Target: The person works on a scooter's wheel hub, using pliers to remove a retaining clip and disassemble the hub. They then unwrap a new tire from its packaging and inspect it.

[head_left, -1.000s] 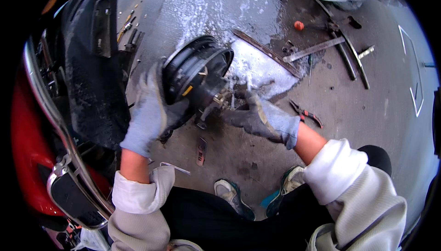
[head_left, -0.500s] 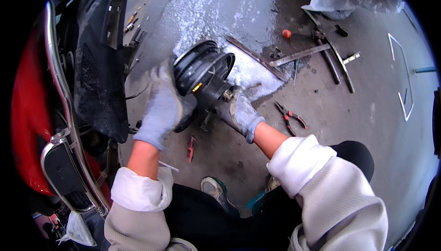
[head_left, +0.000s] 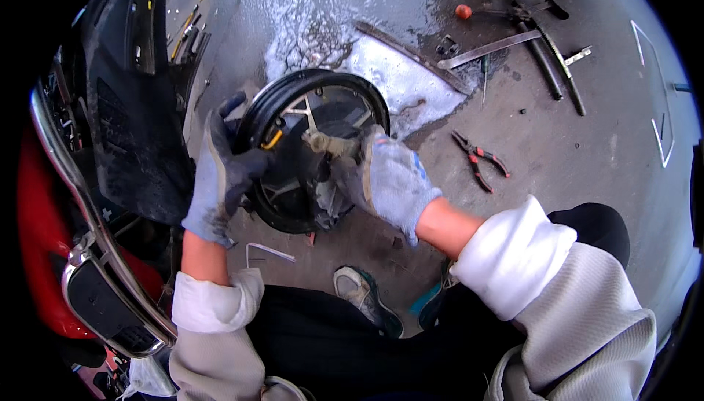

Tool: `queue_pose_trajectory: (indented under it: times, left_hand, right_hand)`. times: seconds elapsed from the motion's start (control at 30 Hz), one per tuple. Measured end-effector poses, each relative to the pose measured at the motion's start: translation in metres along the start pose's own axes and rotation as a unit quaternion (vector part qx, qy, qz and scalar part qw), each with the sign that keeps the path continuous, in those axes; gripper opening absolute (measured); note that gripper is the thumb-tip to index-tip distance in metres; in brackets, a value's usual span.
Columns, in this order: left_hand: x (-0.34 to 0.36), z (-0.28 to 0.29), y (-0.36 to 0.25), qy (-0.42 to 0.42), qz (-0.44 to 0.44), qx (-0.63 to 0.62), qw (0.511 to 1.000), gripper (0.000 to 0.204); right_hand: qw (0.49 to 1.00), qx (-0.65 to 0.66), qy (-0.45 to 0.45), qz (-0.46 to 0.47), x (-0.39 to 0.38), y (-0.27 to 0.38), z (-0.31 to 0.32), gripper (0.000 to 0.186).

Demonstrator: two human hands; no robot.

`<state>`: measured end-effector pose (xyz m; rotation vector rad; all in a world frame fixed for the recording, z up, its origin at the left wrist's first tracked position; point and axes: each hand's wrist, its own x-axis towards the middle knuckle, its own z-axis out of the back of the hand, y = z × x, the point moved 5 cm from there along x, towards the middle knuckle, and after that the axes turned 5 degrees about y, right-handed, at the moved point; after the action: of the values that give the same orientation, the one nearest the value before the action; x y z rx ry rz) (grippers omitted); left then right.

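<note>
A black motor-scooter-type wheel rim (head_left: 320,76), with no tyre on it, is held up in front of me. Its spoked face is turned toward me. My left hand (head_left: 224,174), in a grey-blue glove with dark patches, grips the rim's left edge, thumb on the near side. My right hand (head_left: 400,181), in the same kind of glove, is closed around the hub at the centre, its fingertips partly hidden. From that hub sticks out a dull brass-coloured metal lever (head_left: 326,142). A short yellow mark (head_left: 273,139) shows on the rim's inner left.
Left of me stands a red vehicle body (head_left: 44,232) with a black panel (head_left: 121,108). Red-handled pliers (head_left: 480,161) lie at right. Farther off are a flat metal bar (head_left: 491,49), a tyre lever (head_left: 414,56), a screwdriver (head_left: 485,78) and white foamy liquid (head_left: 374,71).
The wheel has turned from edge-on to show its spoked face. My left hand has shifted left and down along the rim; my right hand has moved right, still at the hub.
</note>
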<state>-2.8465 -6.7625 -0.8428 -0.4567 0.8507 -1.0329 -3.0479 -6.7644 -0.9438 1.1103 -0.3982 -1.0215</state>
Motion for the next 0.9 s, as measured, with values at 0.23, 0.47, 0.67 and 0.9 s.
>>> queue_pose_trajectory:
  times: [0.23, 0.47, 0.67, 0.9]
  left_hand:
    - [0.032, 0.018, 0.041, -0.010, 0.019, -0.071, 0.997, 0.073]
    - [0.047, 0.026, 0.069, -0.048, -0.017, -0.094, 0.994, 0.057]
    - [0.037, 0.023, 0.067, 0.028, -0.018, -0.173, 0.984, 0.051]
    - [0.019, 0.015, 0.051, 0.041, -0.109, -0.155, 0.981, 0.074]
  right_hand:
    - [0.999, -0.001, 0.017, -0.043, 0.029, 0.021, 0.006, 0.042]
    - [0.996, 0.006, 0.032, -0.081, 0.049, 0.025, -0.004, 0.046]
    - [0.998, 0.038, 0.007, -0.047, 0.049, 0.031, 0.000, 0.045]
    - [0.989, -0.141, 0.036, 0.016, 0.055, 0.058, 0.029, 0.053]
